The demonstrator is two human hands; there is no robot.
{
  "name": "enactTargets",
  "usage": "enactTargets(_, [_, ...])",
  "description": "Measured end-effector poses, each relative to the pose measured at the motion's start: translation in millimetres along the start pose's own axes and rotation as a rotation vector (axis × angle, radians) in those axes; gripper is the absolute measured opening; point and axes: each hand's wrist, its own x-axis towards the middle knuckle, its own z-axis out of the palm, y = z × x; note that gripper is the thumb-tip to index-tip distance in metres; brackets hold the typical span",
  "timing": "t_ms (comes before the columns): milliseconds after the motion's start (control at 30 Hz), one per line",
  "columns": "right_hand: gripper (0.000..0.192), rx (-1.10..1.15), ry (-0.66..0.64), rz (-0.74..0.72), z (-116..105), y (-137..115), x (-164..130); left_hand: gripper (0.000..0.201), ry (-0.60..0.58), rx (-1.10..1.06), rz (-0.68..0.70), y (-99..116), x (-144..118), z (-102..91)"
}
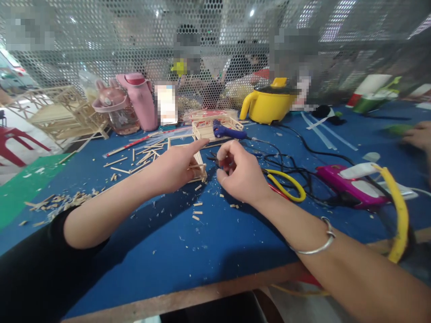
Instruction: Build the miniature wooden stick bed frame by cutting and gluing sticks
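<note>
My left hand (177, 165) is closed around a small frame of thin wooden sticks (202, 172), its index finger stretched along the top. The hand and fingers hide most of that frame. Just to its right, my right hand (240, 172) is curled with thumb and fingertips close together. Whatever lies between those fingers, if anything, I cannot make out. Behind both hands, a blue glue gun (230, 131) rests at a wooden stick tray-like structure (202, 130). A tool with yellow and red handles (298, 195) lies beside my right wrist, partly covered.
Loose sticks (144, 159) and cut scraps (72, 201) lie on the left of the blue table (202, 251). A pink bottle (139, 101), a yellow pot (269, 105) and a mesh screen stand behind. Cables and a magenta device (350, 186) are at right, near another person's hand (419, 134).
</note>
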Motion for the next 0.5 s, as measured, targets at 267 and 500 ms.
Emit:
enactTargets(267, [0.03, 0.067, -0.223, 0.073, 10.6, 8.0, 3.5, 0.069, 0.018, 0.06, 0.001, 2.2, 1.0, 2.0])
enactTargets(500, [0.016, 0.081, -0.228, 0.063, 11.2, 6.6, 4.3, 0.071, 0.03, 0.071, 0.002, 1.8, 0.9, 4.3])
